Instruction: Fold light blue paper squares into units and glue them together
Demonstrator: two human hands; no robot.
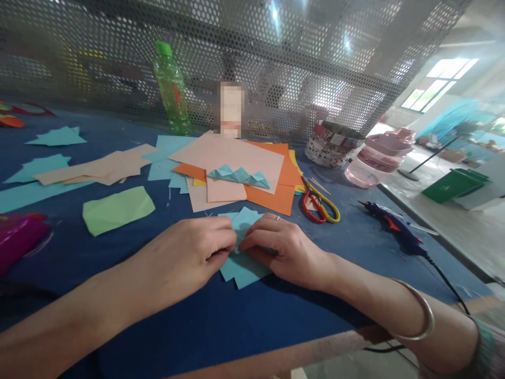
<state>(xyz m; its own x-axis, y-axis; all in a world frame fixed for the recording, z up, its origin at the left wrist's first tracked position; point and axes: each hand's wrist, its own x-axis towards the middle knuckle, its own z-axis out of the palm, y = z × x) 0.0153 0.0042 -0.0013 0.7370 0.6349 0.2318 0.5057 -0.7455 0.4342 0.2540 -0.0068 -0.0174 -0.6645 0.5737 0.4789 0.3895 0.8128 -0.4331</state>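
Observation:
My left hand [205, 245] and my right hand [280, 245] meet over light blue paper [249, 271] near the table's front. Fingers of both hands are bent and pinched together on the paper, which looks folded or stacked; the part between the fingertips is mostly hidden. Just beyond lies a blue folded paper strip [239, 177] with several raised points, resting on pink sheets [232, 152] and orange sheets [276, 199]. To the right of the pile are scissors [319, 205] with red and yellow handles.
A glue gun [394, 226] with a cord lies at the right. Behind stand a green bottle [171, 95], a patterned pot [333, 145] and a pink water bottle [379, 160]. Green paper [118, 210], blue scraps [57, 137] and a purple object [21, 239] lie left. Perforated metal mesh [252, 47] backs the table.

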